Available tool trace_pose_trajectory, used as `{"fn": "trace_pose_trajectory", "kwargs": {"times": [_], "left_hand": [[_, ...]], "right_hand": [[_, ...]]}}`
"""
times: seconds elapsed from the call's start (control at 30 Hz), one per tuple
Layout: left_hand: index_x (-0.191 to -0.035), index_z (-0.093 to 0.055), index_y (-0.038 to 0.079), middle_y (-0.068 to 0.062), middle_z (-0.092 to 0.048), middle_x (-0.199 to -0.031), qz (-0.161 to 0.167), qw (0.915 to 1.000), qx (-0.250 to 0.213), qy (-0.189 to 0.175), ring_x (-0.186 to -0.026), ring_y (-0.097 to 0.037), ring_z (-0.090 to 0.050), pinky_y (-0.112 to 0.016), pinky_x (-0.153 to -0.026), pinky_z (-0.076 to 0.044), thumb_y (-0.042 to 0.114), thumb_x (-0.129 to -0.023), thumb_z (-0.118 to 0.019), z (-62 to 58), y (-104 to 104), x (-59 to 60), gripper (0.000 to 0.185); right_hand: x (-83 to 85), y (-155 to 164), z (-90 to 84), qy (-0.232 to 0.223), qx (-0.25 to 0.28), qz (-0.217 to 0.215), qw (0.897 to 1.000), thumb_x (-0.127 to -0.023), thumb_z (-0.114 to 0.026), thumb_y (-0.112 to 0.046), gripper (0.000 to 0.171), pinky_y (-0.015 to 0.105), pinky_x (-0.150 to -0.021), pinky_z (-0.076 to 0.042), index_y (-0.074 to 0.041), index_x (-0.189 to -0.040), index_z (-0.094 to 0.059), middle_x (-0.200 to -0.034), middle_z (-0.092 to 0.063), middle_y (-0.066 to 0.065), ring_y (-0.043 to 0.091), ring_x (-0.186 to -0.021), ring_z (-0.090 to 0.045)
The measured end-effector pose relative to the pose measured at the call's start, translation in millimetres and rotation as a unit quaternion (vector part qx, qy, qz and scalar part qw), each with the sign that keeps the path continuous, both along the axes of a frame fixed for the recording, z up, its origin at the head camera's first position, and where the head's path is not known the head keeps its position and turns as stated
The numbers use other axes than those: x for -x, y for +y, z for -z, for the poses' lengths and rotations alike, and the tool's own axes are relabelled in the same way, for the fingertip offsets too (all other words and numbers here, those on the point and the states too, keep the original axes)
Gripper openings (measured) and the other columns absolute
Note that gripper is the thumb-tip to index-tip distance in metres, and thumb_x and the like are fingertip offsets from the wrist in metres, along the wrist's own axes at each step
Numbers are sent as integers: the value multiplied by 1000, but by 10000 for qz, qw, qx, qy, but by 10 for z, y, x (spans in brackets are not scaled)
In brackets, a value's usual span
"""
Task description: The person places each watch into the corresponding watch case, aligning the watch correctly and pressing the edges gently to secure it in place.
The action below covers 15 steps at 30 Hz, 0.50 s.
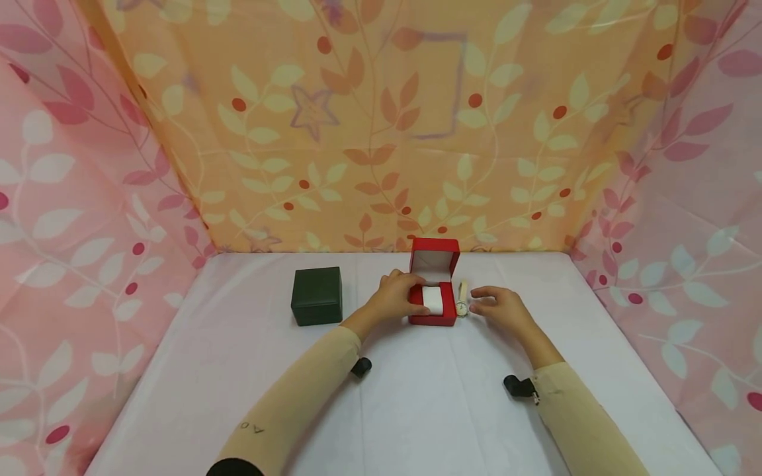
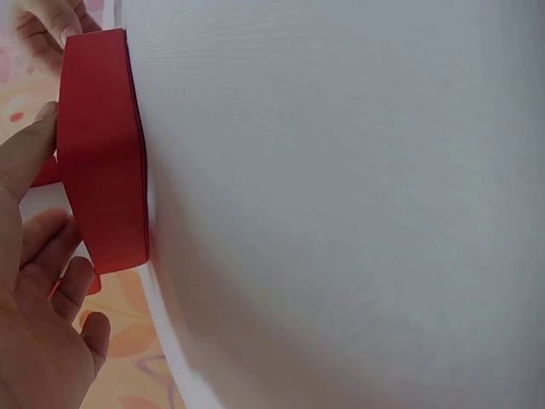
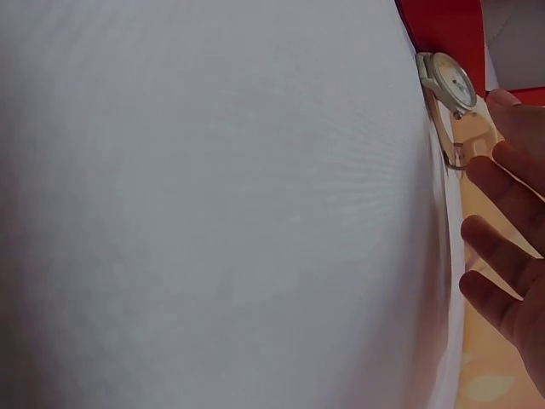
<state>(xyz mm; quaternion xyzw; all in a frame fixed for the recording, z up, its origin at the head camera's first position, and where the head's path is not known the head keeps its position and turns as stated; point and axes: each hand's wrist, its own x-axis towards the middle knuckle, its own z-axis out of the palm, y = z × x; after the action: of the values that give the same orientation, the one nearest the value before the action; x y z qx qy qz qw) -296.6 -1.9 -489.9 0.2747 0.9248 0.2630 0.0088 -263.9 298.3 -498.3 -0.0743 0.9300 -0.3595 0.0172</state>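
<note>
The small red square box (image 1: 433,311) stands open on the white cloth-covered table (image 1: 417,396). Its red lid (image 1: 435,259) sticks straight up at the back. Inside sits a soft white cushion (image 1: 432,299) with nothing on it. The little watch with a round pale face and a cream strap (image 1: 462,299) lies flat on the table, just beside the right side of the box. So, going by how things lie, the opening part looks done, and the watch is not in the box yet. Putting it on the cushion and shutting the lid look like the parts left to do.

The left hand (image 1: 397,296) holds the red box on its left side. The fingers curl around the front and the top edge, and the left wrist view shows the thumb (image 2: 30,153) pressed on the red wall. It looks like it keeps the box from sliding.

The right hand (image 1: 499,304) is loose and open, palm down, with the fingers gently bent. The fingertips (image 3: 490,175) are very near the watch strap. It holds nothing. I cannot tell if a fingertip touches the strap or just hangs over it.

A dark green square box (image 1: 317,295), closed, sits well apart to the left. Flowery pink and orange curtains (image 1: 381,132) hang all around the table.
</note>
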Motion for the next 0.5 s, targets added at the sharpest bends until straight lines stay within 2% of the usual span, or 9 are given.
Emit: {"fn": "trace_pose_trajectory", "kwargs": {"times": [0.17,0.37,0.5], "left_hand": [[-135,-66,24,9,-68,-126,5,9999,154,4,-115,-14,-48,-36,-92,-37,50,-80,-86,6,25,17,64],[-135,-68,24,10,-69,-120,69,9989,455,-94,-112,-14,-47,-35,-90,-36,50,-80,-86,-74,76,12,63],[-134,-69,25,11,-70,-118,74,9978,653,-37,-110,-14,-47,-36,-90,-35,50,-79,-86,-116,109,10,62]], "right_hand": [[0,-27,-7,-95,-69,-141,9998,-89,-80,-27,45,59,-110,-41,-7,-128,-70,-130,-69,16,39,-132,-55],[11,-37,25,-61,-260,-269,9993,-87,-81,-22,41,58,-112,-39,-8,-124,-73,-127,-71,14,39,-132,-55],[28,-45,49,-68,-338,-298,9990,-86,-82,-23,38,57,-113,-38,-11,-122,-75,-125,-72,11,37,-133,-54]]}}
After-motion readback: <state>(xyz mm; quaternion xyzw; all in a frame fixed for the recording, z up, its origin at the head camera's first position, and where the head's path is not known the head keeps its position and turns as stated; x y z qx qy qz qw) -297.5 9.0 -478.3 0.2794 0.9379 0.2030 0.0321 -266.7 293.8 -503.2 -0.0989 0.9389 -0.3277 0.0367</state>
